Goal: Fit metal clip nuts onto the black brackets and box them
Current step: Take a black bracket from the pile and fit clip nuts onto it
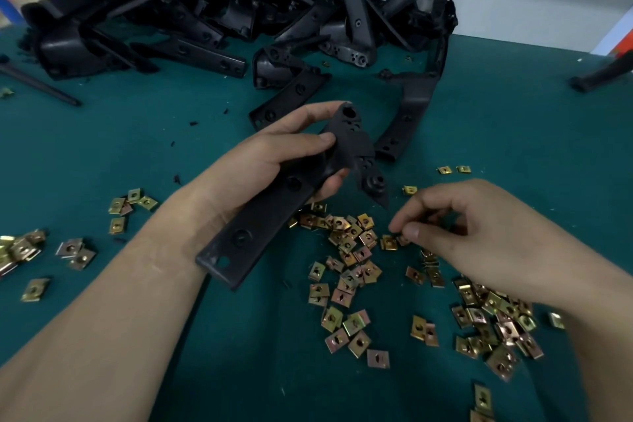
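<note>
My left hand (pixel 274 154) grips a long black bracket (pixel 260 216) above the green table, thumb on top and fingers curled underneath. The bracket's flat arm with holes points toward me and its forked end points away. My right hand (pixel 479 233) hovers low over a scatter of brass-coloured clip nuts (pixel 352 271). Its thumb and curled fingertips pinch at one clip nut (pixel 402 239) lying at the edge of the scatter. Whether that nut is lifted off the table I cannot tell.
A big heap of black brackets (pixel 239 10) fills the back of the green table (pixel 137 134). Two loose brackets (pixel 407 113) lie just beyond my left hand. More clip nuts (pixel 496 329) lie under my right wrist and others at the left (pixel 20 250).
</note>
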The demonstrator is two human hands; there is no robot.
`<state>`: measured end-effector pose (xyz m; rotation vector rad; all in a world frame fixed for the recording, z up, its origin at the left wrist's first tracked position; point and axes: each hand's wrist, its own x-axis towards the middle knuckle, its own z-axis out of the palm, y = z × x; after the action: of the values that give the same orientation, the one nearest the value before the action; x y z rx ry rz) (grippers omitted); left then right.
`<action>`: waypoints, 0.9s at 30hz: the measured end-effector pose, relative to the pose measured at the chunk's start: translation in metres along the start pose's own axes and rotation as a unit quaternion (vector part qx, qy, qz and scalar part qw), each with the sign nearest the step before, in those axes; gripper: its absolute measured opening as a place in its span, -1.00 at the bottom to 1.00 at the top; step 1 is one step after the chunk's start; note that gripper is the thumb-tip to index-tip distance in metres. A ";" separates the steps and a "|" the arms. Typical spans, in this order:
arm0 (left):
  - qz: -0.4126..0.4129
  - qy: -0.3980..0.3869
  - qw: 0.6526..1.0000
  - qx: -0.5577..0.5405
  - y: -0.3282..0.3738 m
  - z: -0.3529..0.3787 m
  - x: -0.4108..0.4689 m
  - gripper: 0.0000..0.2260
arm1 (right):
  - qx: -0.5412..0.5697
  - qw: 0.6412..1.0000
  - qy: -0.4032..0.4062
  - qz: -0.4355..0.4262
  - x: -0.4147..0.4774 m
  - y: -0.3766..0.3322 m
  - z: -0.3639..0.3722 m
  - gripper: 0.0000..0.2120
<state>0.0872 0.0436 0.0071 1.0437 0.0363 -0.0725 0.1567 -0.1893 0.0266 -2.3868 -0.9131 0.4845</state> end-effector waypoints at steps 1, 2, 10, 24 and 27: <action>0.001 -0.001 1.000 -0.001 0.000 0.000 0.000 -0.65 | -0.003 0.999 0.035 -0.001 0.002 0.002 0.001 -0.92; 0.002 -0.003 1.000 -0.001 0.000 0.000 0.000 -0.65 | -0.008 0.997 0.082 0.003 0.005 0.004 0.002 -0.94; -0.016 -0.016 1.000 0.013 -0.004 -0.002 0.002 -0.68 | -0.024 0.981 0.189 0.047 0.016 0.012 0.017 -0.92; 0.006 -0.045 0.998 -0.036 -0.004 -0.005 0.002 -0.69 | -0.095 0.993 -0.067 0.017 -0.021 -0.001 -0.019 -0.48; 0.015 -0.061 0.998 -0.030 -0.005 -0.005 0.002 -0.68 | -0.089 0.992 -0.087 0.020 -0.016 -0.007 -0.009 -0.60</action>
<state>0.0888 0.0457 0.0003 0.9784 -0.0874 -0.1061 0.1462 -0.1991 0.0407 -2.5588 -1.0257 0.6598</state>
